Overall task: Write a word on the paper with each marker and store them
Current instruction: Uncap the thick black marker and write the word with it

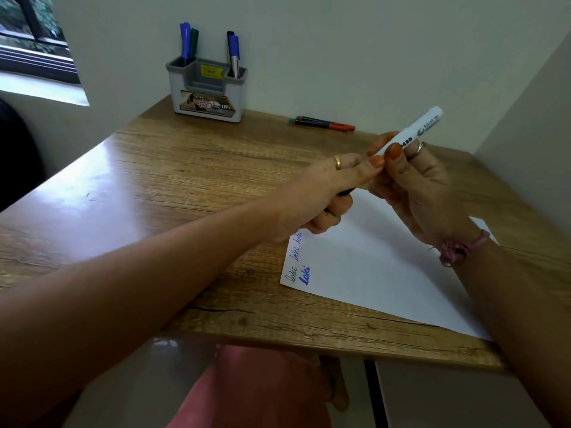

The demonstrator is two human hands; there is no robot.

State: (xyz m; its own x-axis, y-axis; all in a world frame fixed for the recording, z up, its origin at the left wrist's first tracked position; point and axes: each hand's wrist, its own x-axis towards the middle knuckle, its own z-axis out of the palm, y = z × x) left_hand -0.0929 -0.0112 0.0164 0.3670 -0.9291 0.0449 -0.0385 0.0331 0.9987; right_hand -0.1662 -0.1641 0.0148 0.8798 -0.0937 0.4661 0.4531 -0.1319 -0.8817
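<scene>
A white whiteboard marker [415, 130] is held above the desk, its barrel pinched in my right hand [417, 186]. My left hand [321, 196] grips the marker's dark cap end, thumb lying along it; the cap is mostly hidden in my fingers. Below lies a white sheet of paper [380, 267] with the word "loki" written several times in thin ink and once in bold blue near its left edge. A grey pen holder [207, 91] at the back holds several capped markers. Two thin pens [323, 122], red and green, lie on the desk at the back.
The wooden desk [154, 186] stands in a corner, with walls behind and to the right. A window is at the far left. My knee in pink cloth [256, 390] shows under the front edge.
</scene>
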